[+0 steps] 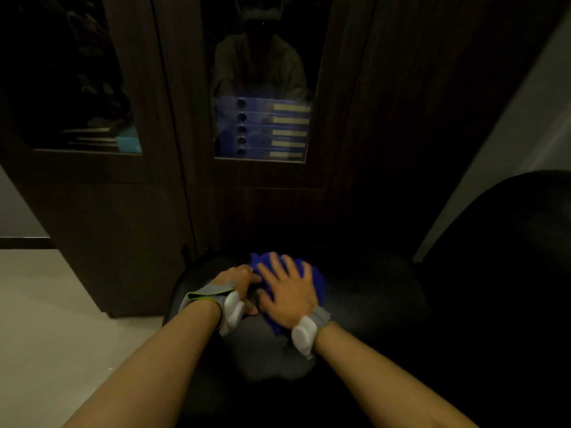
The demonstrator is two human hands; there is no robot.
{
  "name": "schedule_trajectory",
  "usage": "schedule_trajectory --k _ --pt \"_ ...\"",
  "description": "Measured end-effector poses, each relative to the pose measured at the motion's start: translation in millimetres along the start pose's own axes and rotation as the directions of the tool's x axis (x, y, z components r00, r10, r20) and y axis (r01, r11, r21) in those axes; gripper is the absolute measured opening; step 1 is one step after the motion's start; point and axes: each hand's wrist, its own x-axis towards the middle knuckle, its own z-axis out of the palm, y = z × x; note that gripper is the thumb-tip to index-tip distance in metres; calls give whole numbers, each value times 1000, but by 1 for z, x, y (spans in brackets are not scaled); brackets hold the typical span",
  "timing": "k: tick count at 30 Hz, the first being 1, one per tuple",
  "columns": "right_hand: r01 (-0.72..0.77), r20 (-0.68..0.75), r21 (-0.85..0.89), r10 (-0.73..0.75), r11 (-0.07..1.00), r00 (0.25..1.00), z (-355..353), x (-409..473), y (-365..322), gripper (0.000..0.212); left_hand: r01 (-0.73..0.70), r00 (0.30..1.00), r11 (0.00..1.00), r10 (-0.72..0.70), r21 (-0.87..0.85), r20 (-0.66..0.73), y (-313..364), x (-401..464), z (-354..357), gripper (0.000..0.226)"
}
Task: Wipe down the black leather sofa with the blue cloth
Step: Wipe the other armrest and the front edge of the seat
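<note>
Blue cloth (315, 278) lies bunched on the black leather sofa (386, 291), my right hand (289, 293) pressing it flat, fingers spread; my left hand (238, 281), fingers curled, steadies its edge for wiping.

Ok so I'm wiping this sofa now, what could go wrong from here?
The blue cloth is bunched under your flat right hand, so it may wipe only a narrow strip. The black sofa is dimly lit, so missed patches could go unnoticed. Your left hand sits close by, and the hands may bump.

The right hand (289, 293) hides most of the blue cloth (318, 281). Left hand (238, 281) fingertips are hidden beside it. The sofa (386, 304) beyond the hands is too dark to read.
</note>
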Motion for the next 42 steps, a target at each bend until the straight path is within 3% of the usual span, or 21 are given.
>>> schedule_trajectory --k 2,3,6,9,11,12,14,17,19,20,21,23,25,27,28,30,33,35,37,39,42 --pt "135 -32 -6 -135 991 990 -1 -11 12 66 -2 1000 1000 2 9 5 -2 2 2 83" --pt "129 -52 -17 -130 991 990 -1 -16 30 64 7 1000 1000 -7 13 11 -2 2 3 85" --pt "-192 -53 -37 189 981 980 -3 -28 110 59 29 999 1000 -29 3 22 -3 4 2 89" --pt "-574 40 15 573 819 819 -11 -26 160 60 46 998 999 -46 -2 38 0 1 -1 89" --pt "-669 70 36 666 743 743 -10 -14 152 62 66 997 997 -65 -30 45 4 -1 -5 89" --pt "-666 59 44 664 745 746 -10 -8 140 61 76 996 996 -73 -40 56 7 -1 -7 89" --pt "-567 20 71 568 820 823 -5 1 106 58 92 993 995 -89 -35 81 12 -2 -10 89" --pt "-249 -41 12 249 968 968 1 -7 61 59 124 990 992 -122 -32 65 20 -3 -13 84" --pt "5 -90 -26 -7 1000 996 4 -25 59 58 140 988 990 -137 -37 71 24 -5 -13 77" --pt "41 -105 -53 -46 998 993 4 -34 72 57 144 988 989 -141 -45 70 26 -5 -13 75" --pt "-14 -106 -62 8 998 994 3 -40 92 56 158 986 986 -154 -56 68 28 -7 -11 75" --pt "-315 -89 -81 308 946 947 -1 -51 146 54 173 984 983 -170 -63 55 32 -9 -9 74" --pt "-611 -37 -16 610 792 792 -10 -57 191 56 188 982 981 -186 -46 45 37 -12 -7 70" --pt "-737 16 56 737 674 675 -17 -46 200 61 198 979 980 -196 -37 48 40 -12 -8 66" --pt "-749 22 66 749 659 662 -19 -34 189 62 201 979 979 -200 -40 47 40 -13 -10 65" --pt "-663 -3 51 664 747 747 -13 -17 157 59 206 978 978 -204 -27 49 44 -10 -10 66" --pt "-228 -22 -10 228 974 973 0 -20 103 58 217 975 976 -216 -6 57 46 -11 -9 69" --pt "-49 -23 -60 47 997 999 1 -29 112 60 219 974 976 -218 -12 61 42 -10 -6 69" --pt "-212 -14 -69 212 975 977 -2 -29 156 58 218 975 976 -217 -25 48 37 -11 -3 68" --pt "-531 19 -33 532 847 846 -7 -30 203 59 218 976 975 -217 -38 30 36 -9 0 65" --pt "-714 112 21 708 700 697 -9 -12 212 66 256 967 965 -256 -58 19 45 -6 -2 60"
